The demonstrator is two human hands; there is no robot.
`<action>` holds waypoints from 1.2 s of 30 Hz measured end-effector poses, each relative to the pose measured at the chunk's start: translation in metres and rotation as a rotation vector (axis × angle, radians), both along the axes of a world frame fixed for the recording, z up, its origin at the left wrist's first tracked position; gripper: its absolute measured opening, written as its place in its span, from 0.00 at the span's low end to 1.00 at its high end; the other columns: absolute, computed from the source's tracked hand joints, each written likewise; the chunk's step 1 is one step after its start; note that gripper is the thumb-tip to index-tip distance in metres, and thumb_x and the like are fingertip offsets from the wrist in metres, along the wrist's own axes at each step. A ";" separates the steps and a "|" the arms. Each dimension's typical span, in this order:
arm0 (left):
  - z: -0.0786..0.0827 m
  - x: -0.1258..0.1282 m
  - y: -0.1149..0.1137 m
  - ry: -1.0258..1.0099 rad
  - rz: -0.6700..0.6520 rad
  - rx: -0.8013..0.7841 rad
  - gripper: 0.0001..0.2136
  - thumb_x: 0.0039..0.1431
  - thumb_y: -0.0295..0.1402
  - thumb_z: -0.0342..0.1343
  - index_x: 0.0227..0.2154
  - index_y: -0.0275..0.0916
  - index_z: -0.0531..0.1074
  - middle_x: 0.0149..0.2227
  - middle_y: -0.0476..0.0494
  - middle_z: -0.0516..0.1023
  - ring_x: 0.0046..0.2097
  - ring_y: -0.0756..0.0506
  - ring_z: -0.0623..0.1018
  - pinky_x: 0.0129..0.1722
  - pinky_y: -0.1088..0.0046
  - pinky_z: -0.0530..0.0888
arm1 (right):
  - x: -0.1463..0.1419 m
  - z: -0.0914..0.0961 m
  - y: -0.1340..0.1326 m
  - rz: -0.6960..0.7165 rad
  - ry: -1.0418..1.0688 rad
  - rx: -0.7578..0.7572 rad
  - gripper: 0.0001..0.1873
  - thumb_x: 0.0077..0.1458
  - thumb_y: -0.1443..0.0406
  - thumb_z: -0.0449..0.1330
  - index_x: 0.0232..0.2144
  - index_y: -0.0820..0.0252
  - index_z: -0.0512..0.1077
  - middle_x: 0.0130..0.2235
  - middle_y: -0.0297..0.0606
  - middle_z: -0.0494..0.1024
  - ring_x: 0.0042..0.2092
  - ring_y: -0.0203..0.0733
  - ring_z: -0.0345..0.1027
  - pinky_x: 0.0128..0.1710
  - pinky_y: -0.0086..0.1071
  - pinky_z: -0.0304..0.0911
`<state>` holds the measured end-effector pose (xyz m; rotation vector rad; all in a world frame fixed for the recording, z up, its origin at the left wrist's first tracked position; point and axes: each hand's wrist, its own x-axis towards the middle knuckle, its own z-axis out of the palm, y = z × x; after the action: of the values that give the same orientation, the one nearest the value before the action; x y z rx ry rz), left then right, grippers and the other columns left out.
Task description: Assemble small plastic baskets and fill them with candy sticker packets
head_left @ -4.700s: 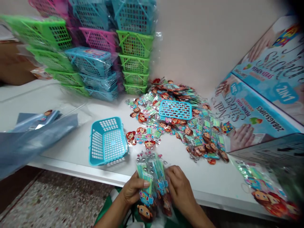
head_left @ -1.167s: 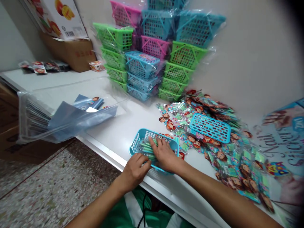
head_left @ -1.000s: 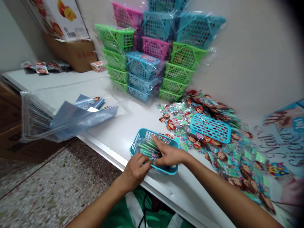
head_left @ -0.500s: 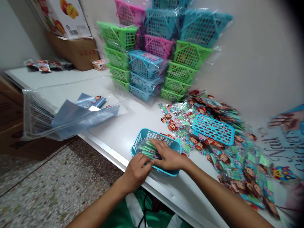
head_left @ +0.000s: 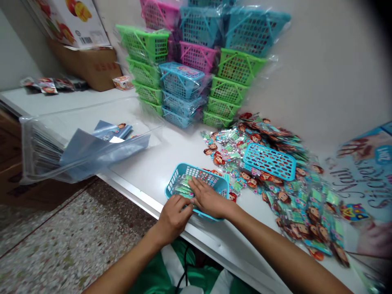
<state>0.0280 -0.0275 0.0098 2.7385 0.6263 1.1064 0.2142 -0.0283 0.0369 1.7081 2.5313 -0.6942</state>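
Observation:
A blue plastic basket point(head_left: 180, 173) sits near the front edge of the white table point(head_left: 153, 159). It holds a stack of small cartoon-character packets point(head_left: 183, 187). My right hand point(head_left: 208, 199) lies flat on those packets inside the basket, fingers stretched out. My left hand point(head_left: 174, 215) rests at the basket's near rim with its fingers curled against the packets. A pile of the same packets point(head_left: 275, 171) lies to the right, with a blue basket lid point(head_left: 269, 161) on top of it.
Bagged green, blue and pink baskets point(head_left: 196, 69) are stacked against the wall. A clear plastic bag with blue sheets point(head_left: 82, 149) lies at the left. Cardboard boxes point(head_left: 88, 65) stand far left, printed sticker boxes point(head_left: 364, 171) at the right. Speckled floor lies below the table edge.
Earlier both hands held a bundle of packets over the table edge; the bundle now lies in the blue basket. In the last second the hands have only shifted slightly on it.

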 end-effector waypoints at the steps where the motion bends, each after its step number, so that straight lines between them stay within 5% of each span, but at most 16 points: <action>1: 0.000 0.000 0.000 0.004 0.003 -0.002 0.05 0.56 0.22 0.52 0.35 0.35 0.68 0.32 0.42 0.72 0.34 0.46 0.67 0.33 0.68 0.66 | 0.002 0.002 0.002 -0.004 0.034 -0.015 0.35 0.62 0.57 0.47 0.64 0.71 0.44 0.66 0.54 0.41 0.67 0.53 0.33 0.63 0.48 0.39; 7: 0.003 -0.001 -0.002 0.029 0.006 -0.032 0.06 0.56 0.22 0.52 0.36 0.35 0.67 0.35 0.41 0.71 0.37 0.45 0.68 0.36 0.66 0.67 | 0.018 0.013 0.007 -0.190 0.274 0.231 0.22 0.63 0.62 0.45 0.57 0.64 0.60 0.57 0.47 0.66 0.59 0.42 0.58 0.58 0.38 0.54; 12: 0.004 0.001 -0.004 0.036 0.010 -0.039 0.06 0.56 0.22 0.51 0.36 0.36 0.67 0.34 0.41 0.71 0.37 0.45 0.68 0.36 0.66 0.67 | 0.008 0.016 -0.001 -0.027 0.015 0.276 0.12 0.61 0.67 0.49 0.41 0.62 0.72 0.44 0.46 0.75 0.47 0.45 0.67 0.46 0.37 0.63; 16: 0.002 -0.010 -0.002 0.036 0.007 -0.072 0.06 0.56 0.21 0.51 0.37 0.35 0.66 0.35 0.41 0.70 0.38 0.45 0.68 0.37 0.65 0.67 | 0.023 0.027 -0.010 -0.109 0.198 0.435 0.14 0.62 0.65 0.49 0.46 0.60 0.69 0.47 0.43 0.75 0.49 0.42 0.66 0.50 0.36 0.60; 19: 0.002 -0.026 0.008 0.056 -0.008 -0.092 0.08 0.56 0.21 0.52 0.38 0.35 0.67 0.36 0.41 0.70 0.39 0.45 0.68 0.38 0.66 0.67 | 0.065 0.032 -0.021 -0.529 0.292 0.528 0.17 0.62 0.61 0.48 0.49 0.59 0.68 0.45 0.41 0.76 0.46 0.42 0.68 0.48 0.37 0.62; 22: 0.005 -0.037 0.017 0.077 -0.007 -0.045 0.10 0.55 0.21 0.54 0.40 0.36 0.67 0.38 0.40 0.71 0.41 0.44 0.70 0.40 0.64 0.68 | 0.100 0.018 -0.034 -0.871 0.117 0.447 0.23 0.60 0.56 0.50 0.51 0.64 0.67 0.44 0.47 0.75 0.47 0.49 0.68 0.46 0.41 0.63; 26: 0.018 -0.031 0.001 -0.056 0.052 0.081 0.19 0.48 0.22 0.61 0.45 0.37 0.68 0.46 0.35 0.71 0.48 0.39 0.70 0.47 0.53 0.66 | 0.101 -0.020 -0.047 -0.708 -0.125 0.406 0.30 0.58 0.53 0.51 0.60 0.58 0.57 0.62 0.50 0.57 0.62 0.58 0.48 0.57 0.51 0.50; 28: 0.025 -0.021 -0.021 -0.124 -0.058 0.051 0.23 0.46 0.20 0.61 0.47 0.35 0.67 0.45 0.35 0.71 0.48 0.39 0.70 0.47 0.54 0.67 | 0.098 -0.036 -0.055 -0.565 -0.171 0.331 0.29 0.59 0.55 0.50 0.61 0.50 0.55 0.65 0.45 0.51 0.65 0.57 0.42 0.58 0.52 0.46; 32: 0.027 0.007 -0.065 -0.096 -0.425 -0.224 0.19 0.50 0.18 0.55 0.46 0.33 0.67 0.38 0.38 0.74 0.41 0.44 0.71 0.41 0.63 0.70 | 0.120 -0.049 -0.087 -0.454 -0.137 0.325 0.23 0.60 0.64 0.49 0.58 0.53 0.62 0.62 0.45 0.58 0.62 0.49 0.50 0.58 0.47 0.49; 36: 0.015 0.053 -0.083 -0.051 -0.394 -0.966 0.11 0.57 0.29 0.53 0.43 0.38 0.71 0.38 0.39 0.75 0.41 0.44 0.73 0.42 0.66 0.70 | 0.131 -0.041 -0.127 -0.505 -0.037 0.494 0.20 0.59 0.69 0.48 0.53 0.56 0.66 0.54 0.45 0.70 0.57 0.47 0.59 0.56 0.49 0.52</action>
<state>0.0806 -0.1110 0.0251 1.8657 0.4181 0.5507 0.3453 -0.1550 -0.0042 2.5291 2.3876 -0.0144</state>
